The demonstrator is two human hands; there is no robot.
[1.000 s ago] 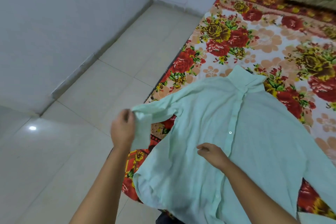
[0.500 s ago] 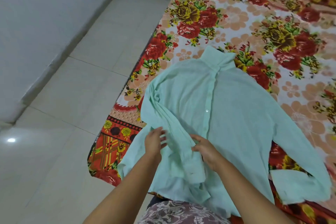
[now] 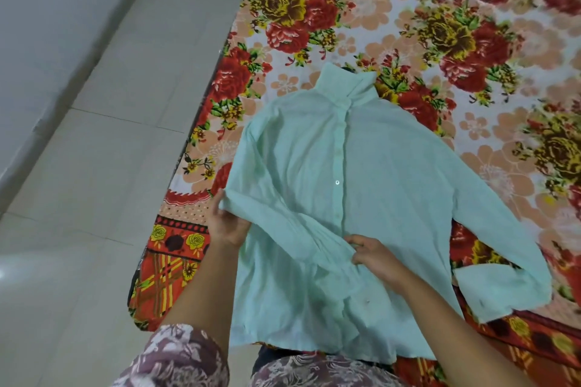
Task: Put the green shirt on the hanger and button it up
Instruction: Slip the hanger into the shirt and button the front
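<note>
Two hands are on the shirt (image 3: 393,185), which lies front-up on the bed (image 3: 471,41), with its collar (image 3: 345,85) at 12 o'clock and its hem at 6, nearest the person. One sleeve (image 3: 283,223) is folded across the front. The left hand (image 3: 228,226) grips that sleeve's fold at 9 o'clock, fingers tucked under the cloth. The right hand (image 3: 375,258) pinches the same sleeve lower down, beside the placket. The other sleeve (image 3: 503,261) trails out toward 4 o'clock.

No hanger shows anywhere in view, and the front looks closed along much of the placket (how many buttons are done I cannot tell; only one shiny button (image 3: 337,181) stands out). That seems the main risk: a hanger pushed into a closed front would snag at the collar or strain the buttonholes.

The crossed sleeve also covers the lower placket, so it could get trapped inside when the hanger goes in. The cloth looks thin and limp, and the 9 o'clock side lies near the bed's edge. Lifting by the sleeve alone could bunch the shirt and drag it toward the floor (image 3: 94,166).
</note>
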